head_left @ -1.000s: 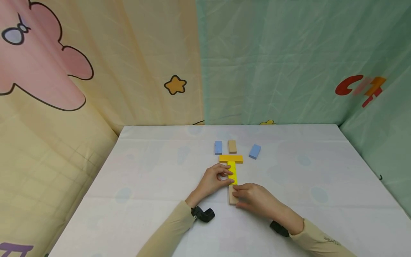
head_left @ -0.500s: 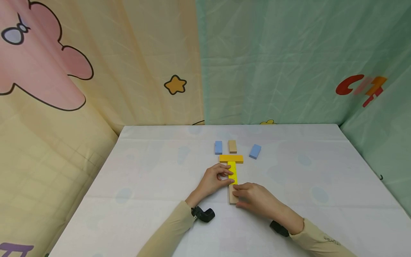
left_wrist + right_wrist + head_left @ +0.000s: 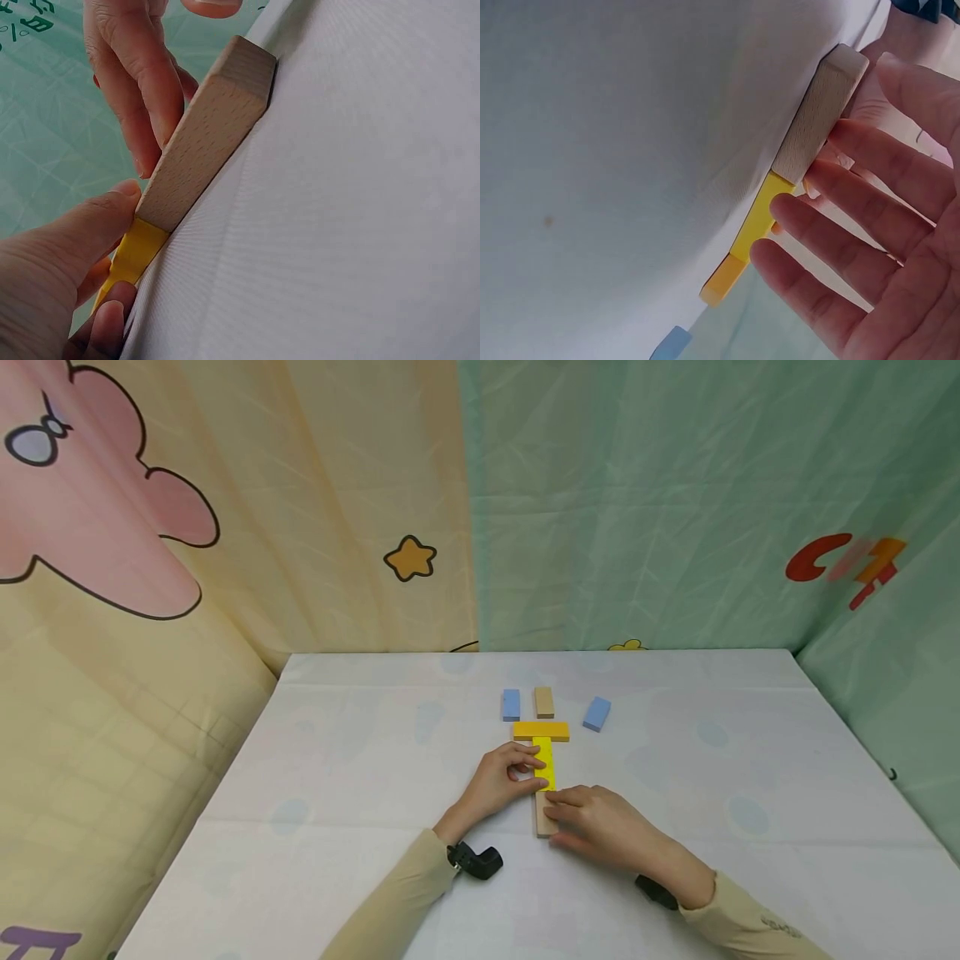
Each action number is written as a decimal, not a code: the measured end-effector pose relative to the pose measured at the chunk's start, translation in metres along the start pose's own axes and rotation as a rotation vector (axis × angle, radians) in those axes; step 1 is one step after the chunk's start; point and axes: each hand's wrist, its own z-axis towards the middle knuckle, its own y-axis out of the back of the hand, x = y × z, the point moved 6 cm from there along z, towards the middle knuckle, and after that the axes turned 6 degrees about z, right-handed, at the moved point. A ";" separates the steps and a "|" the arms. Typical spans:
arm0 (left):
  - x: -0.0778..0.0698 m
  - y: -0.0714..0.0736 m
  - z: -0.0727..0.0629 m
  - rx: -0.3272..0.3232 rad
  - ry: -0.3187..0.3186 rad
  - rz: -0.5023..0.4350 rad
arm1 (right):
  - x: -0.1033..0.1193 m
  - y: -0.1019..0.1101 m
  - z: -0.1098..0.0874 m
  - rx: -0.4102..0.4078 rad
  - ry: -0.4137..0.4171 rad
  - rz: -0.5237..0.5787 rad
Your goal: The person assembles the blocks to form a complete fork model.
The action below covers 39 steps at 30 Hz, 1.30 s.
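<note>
Lit softly and evenly in the head view, with only faint shadows on the white tablecloth [image 3: 360, 760]; dimmer, greyer and slightly soft in both wrist views.

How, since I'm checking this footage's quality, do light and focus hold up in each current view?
Head: bright, fairly even light, only soft shadows, the yellow block most vivid; left wrist: dimmer, but the wooden block is sharp enough to show its grain; right wrist: the cloth looks grey, the right hand reasonably clear, without harsh glare.
</note>
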 end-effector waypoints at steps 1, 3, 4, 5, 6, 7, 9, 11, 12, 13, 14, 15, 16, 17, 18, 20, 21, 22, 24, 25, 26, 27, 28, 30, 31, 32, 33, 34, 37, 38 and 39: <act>0.000 0.000 0.000 0.001 0.000 -0.001 | 0.000 0.000 0.000 0.001 -0.002 -0.003; 0.000 0.000 0.000 0.002 0.002 -0.001 | -0.001 0.000 -0.001 0.007 -0.009 -0.004; 0.000 0.000 0.000 0.002 0.002 -0.001 | -0.001 0.000 -0.001 0.012 -0.015 0.000; 0.000 0.000 -0.001 0.003 0.003 0.001 | -0.001 0.000 -0.001 0.017 -0.021 0.003; 0.001 0.000 -0.001 0.003 0.004 0.003 | -0.001 0.000 -0.002 0.023 -0.026 0.008; 0.001 0.000 -0.001 0.004 0.003 0.003 | -0.002 0.000 -0.002 0.026 -0.030 0.011; 0.001 0.000 0.000 0.002 0.000 0.005 | -0.002 -0.001 -0.002 0.031 -0.035 0.013; 0.001 0.000 0.000 -0.001 -0.004 0.007 | -0.002 -0.001 -0.002 0.035 -0.035 0.012; 0.001 0.000 0.000 -0.002 -0.006 0.009 | -0.002 -0.001 -0.002 0.037 -0.034 0.007; 0.001 -0.001 0.000 -0.003 -0.009 0.008 | -0.003 -0.001 -0.002 0.040 -0.035 0.002; 0.001 -0.001 0.000 -0.004 -0.012 0.008 | -0.003 -0.001 -0.002 0.043 -0.035 -0.004; 0.001 -0.001 0.000 -0.005 -0.014 0.007 | -0.003 -0.001 -0.002 0.045 -0.036 -0.007; 0.001 -0.001 0.000 -0.005 -0.014 0.007 | -0.004 -0.002 -0.001 0.050 -0.036 -0.009; 0.001 -0.001 0.000 -0.004 -0.015 0.008 | -0.004 -0.002 -0.001 0.053 -0.037 -0.012; 0.001 -0.001 0.000 -0.004 -0.014 0.009 | -0.005 -0.002 -0.001 0.055 -0.038 -0.015; 0.001 -0.001 0.000 -0.003 -0.011 0.011 | -0.006 -0.002 -0.001 0.056 -0.038 -0.011; 0.001 -0.001 0.001 -0.004 -0.008 0.012 | -0.007 -0.002 -0.001 0.055 -0.038 -0.008; 0.001 -0.001 0.001 -0.004 -0.006 0.014 | -0.007 -0.002 -0.001 0.054 -0.037 -0.006; 0.002 -0.001 0.001 -0.005 -0.003 0.017 | -0.008 -0.001 -0.002 0.048 -0.033 0.001; 0.002 -0.001 0.001 -0.005 -0.002 0.018 | -0.008 -0.001 -0.002 0.047 -0.033 0.004; 0.002 -0.001 0.001 -0.005 -0.002 0.020 | -0.008 0.000 -0.002 0.048 -0.032 0.010; 0.002 0.000 0.002 -0.003 -0.001 0.022 | -0.009 0.000 -0.002 0.051 -0.035 0.017; 0.002 0.000 0.002 0.001 0.000 0.024 | -0.009 0.000 -0.002 0.056 -0.038 0.024; 0.003 0.000 0.002 0.017 0.002 0.029 | -0.010 -0.001 -0.003 0.070 -0.051 0.041; 0.003 0.000 0.002 0.028 0.003 0.031 | -0.011 -0.001 -0.003 0.077 -0.057 0.049; 0.003 0.000 0.002 0.040 0.003 0.032 | -0.011 -0.001 -0.003 0.083 -0.064 0.058; 0.004 0.000 0.002 0.055 0.003 0.032 | -0.012 -0.001 -0.003 0.090 -0.070 0.065; 0.004 0.000 0.001 0.072 0.006 0.031 | -0.013 -0.001 -0.003 0.093 -0.073 0.069; 0.004 0.000 0.000 0.131 0.015 0.028 | -0.014 0.000 -0.003 0.099 -0.072 0.079; 0.004 0.001 -0.001 0.150 0.017 0.029 | -0.014 0.000 -0.003 0.101 -0.069 0.081; 0.004 0.001 -0.001 0.171 0.022 0.032 | -0.015 0.000 -0.003 0.104 -0.065 0.079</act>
